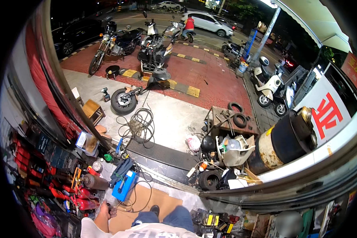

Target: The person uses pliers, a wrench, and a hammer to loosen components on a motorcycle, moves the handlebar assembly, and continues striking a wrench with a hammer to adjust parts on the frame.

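Observation:
My left hand (107, 211) is low at the lower left, fingers curled around a small dark item that I cannot make out. Just to its right, a blue boxy machine (124, 186) with cables lies at the edge of a cardboard sheet (154, 196). Red cylinders (86, 204) and a grey gas bottle (95, 181) stand beside them on the left. My right hand is out of view; my legs (173, 218) show at the bottom edge.
A doorway threshold (170, 178) crosses ahead. Outside are a hose coil (141, 129), a detached wheel (123, 101), parked scooters (265, 85), a motorbike (115, 49) and a rider in red (188, 23). Tyres (209, 179), junk and a drum (267, 148) crowd the right; batteries (210, 220) lie lower right.

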A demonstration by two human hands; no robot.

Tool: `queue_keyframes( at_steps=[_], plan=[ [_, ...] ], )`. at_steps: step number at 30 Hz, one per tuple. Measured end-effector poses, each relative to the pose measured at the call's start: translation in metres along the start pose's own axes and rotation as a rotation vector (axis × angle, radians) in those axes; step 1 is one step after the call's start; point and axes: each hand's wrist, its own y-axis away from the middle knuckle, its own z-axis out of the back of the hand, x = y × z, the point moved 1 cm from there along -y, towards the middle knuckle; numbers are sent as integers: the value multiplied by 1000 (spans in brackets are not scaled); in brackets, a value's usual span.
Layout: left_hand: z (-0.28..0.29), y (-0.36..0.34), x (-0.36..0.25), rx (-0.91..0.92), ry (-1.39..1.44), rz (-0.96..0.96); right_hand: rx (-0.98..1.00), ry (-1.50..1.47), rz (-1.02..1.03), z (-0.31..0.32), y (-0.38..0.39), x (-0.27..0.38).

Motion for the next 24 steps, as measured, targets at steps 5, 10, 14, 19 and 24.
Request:
queue_keyframes(
  at_steps=[5,10,14,19,24],
  plan=[
    [-39,-18,-49,-29,147,137,161,53,8,-34,-39,109],
    [-134,-40,-147,65,145,71,228,151,-15,-24,-120,193],
    [-191,-22,-219,42,260,135,231,231,-59,35,-195,286],
    [-227,-25,-262,-26,481,161,158,-1,-157,135,-298,525],
    [-271,-99,-306,-163,669,214,134,-172,15,155,-404,750]
  ],
)
